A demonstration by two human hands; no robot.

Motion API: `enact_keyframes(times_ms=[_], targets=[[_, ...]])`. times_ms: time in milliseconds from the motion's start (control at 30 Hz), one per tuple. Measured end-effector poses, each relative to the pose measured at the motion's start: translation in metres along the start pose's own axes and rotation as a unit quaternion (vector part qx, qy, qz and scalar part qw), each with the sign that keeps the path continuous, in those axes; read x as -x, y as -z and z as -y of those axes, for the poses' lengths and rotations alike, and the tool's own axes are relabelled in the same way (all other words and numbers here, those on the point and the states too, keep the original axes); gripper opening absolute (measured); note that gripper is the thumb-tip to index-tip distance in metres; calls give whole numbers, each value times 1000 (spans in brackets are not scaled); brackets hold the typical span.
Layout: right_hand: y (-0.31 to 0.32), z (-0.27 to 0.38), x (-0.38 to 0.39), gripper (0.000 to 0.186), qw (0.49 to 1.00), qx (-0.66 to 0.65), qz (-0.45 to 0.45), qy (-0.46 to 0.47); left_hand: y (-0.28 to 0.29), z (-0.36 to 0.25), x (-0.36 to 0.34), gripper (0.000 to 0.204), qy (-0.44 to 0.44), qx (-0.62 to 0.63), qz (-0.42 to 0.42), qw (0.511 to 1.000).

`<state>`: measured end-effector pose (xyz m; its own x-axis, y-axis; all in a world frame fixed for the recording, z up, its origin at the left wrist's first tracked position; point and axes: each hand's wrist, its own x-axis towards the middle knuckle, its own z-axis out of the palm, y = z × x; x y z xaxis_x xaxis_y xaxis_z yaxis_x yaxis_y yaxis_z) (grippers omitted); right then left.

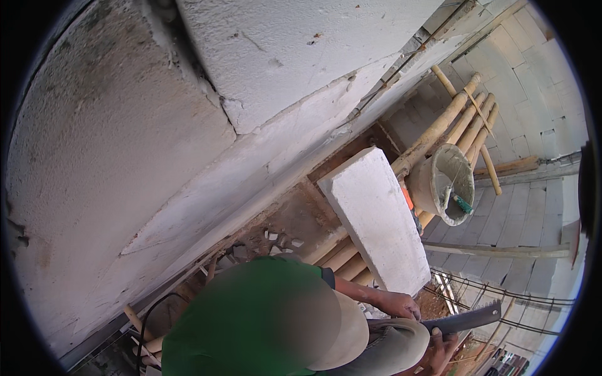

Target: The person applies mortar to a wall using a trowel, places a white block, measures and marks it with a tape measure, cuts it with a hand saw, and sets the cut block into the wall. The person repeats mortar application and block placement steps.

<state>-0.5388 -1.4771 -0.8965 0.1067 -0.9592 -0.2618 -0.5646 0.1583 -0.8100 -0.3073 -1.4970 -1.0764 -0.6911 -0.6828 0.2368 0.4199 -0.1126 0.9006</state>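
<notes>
a co-worker (213, 323) in a green shirt and beige cap (357, 329) bends forward at the near side of the scene, turned toward the right, with a handsaw (469, 320) at the lap. the camera wearer's own hands are out of view, so how far open they are, or what they hold, cannot be told.

the handsaw is at the near right, its dark toothed blade pointing right, past the co-worker's trouser knee (411, 344). the co-worker's left hand (401, 304) is on the far side of that knee, fingers bent in at the blade's left end; whether it grips a handle there is hidden. the co-worker's right hand (441, 354) is on the near side of the blade, partly closed, with its thumb against the metal. so the handsaw lies between the two, its tip reaching right of both.

just beyond the left forearm, a long white block (379, 219) slants across bamboo poles (439, 122). right of its far half is a mortar-smeared bucket (426, 185) with a green-handled tool (462, 204) in it. a pale block wall (175, 119) fills the left, rubble (269, 236) lies at its foot, and steel bars (501, 294) run at the right, beyond the handsaw.
</notes>
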Motion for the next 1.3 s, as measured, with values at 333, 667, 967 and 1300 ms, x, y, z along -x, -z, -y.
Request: enact_keyframes(times_ms=[333, 667, 967, 1300], targets=[[-63, -8, -30, 24, 985, -79, -129, 78, 22, -49, 9, 29, 59, -61, -152, 985], [-147, -140, 90, 39, 934, -335, -105, -58, 56, -138, -26, 17, 77, 10, -220, 972], [-87, -92, 82, 22, 764, -608, -183, 114, 20, -167, -178, 19, 162, 32, -54, 985], [-81, -117, 85, 23, 873, -335, -353, -46, 108, 43, -234, 55, 178, -404, -43, 896]])
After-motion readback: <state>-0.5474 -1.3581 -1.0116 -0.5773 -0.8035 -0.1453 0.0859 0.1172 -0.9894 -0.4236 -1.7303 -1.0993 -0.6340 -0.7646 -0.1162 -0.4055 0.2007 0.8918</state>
